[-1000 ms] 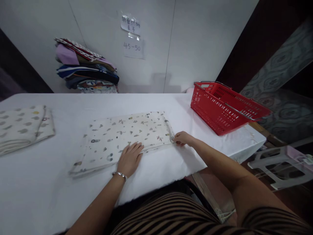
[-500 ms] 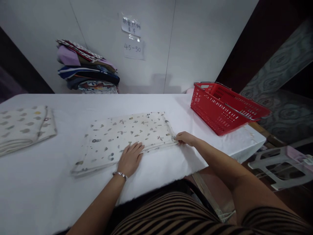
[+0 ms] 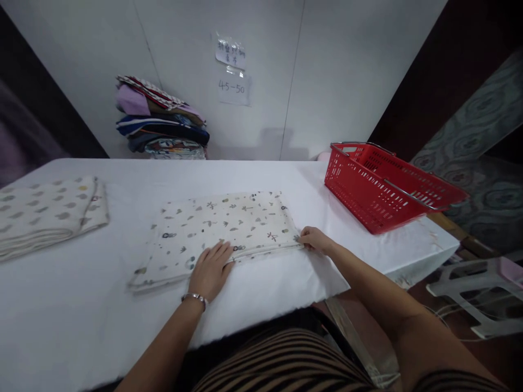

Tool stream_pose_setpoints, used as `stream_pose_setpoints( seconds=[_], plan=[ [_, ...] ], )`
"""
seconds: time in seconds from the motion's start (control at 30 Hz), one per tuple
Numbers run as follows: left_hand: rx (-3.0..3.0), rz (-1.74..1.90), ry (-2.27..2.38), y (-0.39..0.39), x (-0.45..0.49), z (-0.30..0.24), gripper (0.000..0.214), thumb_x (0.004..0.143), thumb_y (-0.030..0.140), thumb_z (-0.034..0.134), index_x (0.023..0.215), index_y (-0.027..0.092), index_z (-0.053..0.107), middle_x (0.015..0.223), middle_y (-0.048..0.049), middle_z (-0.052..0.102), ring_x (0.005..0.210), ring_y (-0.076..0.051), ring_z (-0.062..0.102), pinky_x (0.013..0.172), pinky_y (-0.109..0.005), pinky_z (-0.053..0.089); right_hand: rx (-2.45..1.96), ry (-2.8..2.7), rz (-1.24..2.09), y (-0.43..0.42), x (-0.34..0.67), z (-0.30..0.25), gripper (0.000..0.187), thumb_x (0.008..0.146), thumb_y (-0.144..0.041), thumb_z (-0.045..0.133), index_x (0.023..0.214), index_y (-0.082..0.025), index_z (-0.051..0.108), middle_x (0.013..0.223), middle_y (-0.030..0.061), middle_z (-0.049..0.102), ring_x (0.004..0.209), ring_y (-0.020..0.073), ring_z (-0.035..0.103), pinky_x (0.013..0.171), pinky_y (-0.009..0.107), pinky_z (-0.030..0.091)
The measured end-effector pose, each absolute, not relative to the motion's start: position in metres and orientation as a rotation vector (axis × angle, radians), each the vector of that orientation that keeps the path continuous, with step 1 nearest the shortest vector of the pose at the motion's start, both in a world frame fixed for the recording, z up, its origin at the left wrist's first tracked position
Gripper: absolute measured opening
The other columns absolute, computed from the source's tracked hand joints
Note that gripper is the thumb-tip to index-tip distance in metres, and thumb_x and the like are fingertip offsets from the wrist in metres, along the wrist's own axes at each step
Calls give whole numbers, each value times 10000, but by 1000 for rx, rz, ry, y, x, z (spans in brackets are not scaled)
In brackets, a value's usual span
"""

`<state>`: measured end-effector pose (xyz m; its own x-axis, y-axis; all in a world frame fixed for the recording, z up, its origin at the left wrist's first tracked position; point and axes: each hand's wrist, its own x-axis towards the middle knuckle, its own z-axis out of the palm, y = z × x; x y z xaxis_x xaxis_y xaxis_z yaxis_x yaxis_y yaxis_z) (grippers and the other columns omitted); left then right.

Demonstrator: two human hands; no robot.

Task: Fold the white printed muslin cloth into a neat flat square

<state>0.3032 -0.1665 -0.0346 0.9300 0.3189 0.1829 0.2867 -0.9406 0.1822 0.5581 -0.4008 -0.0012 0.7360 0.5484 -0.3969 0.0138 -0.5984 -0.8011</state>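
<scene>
A: Head view. Surface and room?
B: Table under a smooth white cloth cover (image 3: pixel 253 175), pale panelled wall (image 3: pixel 339 65) behind. Two white paper notes (image 3: pixel 233 90) on the wall, lower one reads "45-50". Stack of folded multicoloured fabrics (image 3: pixel 163 122) at the far edge, left of the notes. White plastic stool (image 3: pixel 469 291) on the floor, right.
A: Main piece?
B: Cream rectangular printed fabric (image 3: pixel 224 223), small grey-green motifs, folded flat, mid-table toward the person.
A: Hands?
B: Left hand (image 3: pixel 210 269) flat, fingers slightly apart, resting on the near edge of the fabric; silver metal bracelet (image 3: pixel 195 298) at the wrist. Right hand (image 3: pixel 315 239) narrow, fingertips pinching the near right corner.
A: Edges, room to move?
B: Near table edge just below the hands, close to the striped brown-and-black top (image 3: pixel 281 362). Red perforated plastic basket (image 3: pixel 378 188) by the right edge, apart from the fabric, white cover between. Left, a second cream folded cloth with grey spots (image 3: pixel 49 204), gap between the two. White strip behind too, up to the wall.
</scene>
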Motion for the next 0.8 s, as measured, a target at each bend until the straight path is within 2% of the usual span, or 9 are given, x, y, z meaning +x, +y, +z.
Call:
stream_pose_setpoints(
  seconds=[0.2,0.37,0.53,0.67,0.73,0.8],
  plan=[
    [2940,301,563,-156,282,-34,468,889,441,355,1280,234,506,1396,-33,450,1320,-233,350,1081,-455,274,-2087,-481,809,-407,555,-3,198,688,-193,658,679,-197,460,405,-83,474,370,71,405,378,183,274],
    [2916,278,654,-141,276,-12,510,876,516,327,1186,205,586,1319,-56,536,1275,-225,412,1055,-402,323,-2094,-552,804,-411,554,-4,168,716,-245,635,699,-193,476,429,-82,478,392,71,417,402,185,297],
    [2921,235,999,-103,271,-11,570,853,491,340,1308,176,477,1441,-94,381,1347,-283,282,1073,-508,239,-2308,-695,712,-409,556,-3,143,721,-283,635,725,-189,527,515,-47,548,441,89,474,445,206,341],
    [2918,90,1074,-92,266,-26,603,858,495,298,1354,174,419,1473,-103,321,1361,-280,247,1078,-517,208,-2569,-899,436,-396,557,10,213,802,-390,551,775,-189,616,734,42,664,679,172,603,622,277,440],
    [2924,75,1081,-93,266,-28,599,864,492,277,1361,185,409,1477,-94,314,1367,-269,232,1083,-507,198,-2561,-1010,205,-382,555,16,290,857,-403,468,955,-187,635,986,88,672,906,214,611,784,328,452],
    [2916,52,1094,-95,266,-26,603,865,498,275,1371,193,395,1482,-87,306,1371,-262,224,1085,-503,195,-2457,-1184,41,-366,551,16,419,891,-420,405,1204,-181,547,1294,110,532,1180,230,488,958,356,383]
  ],
)
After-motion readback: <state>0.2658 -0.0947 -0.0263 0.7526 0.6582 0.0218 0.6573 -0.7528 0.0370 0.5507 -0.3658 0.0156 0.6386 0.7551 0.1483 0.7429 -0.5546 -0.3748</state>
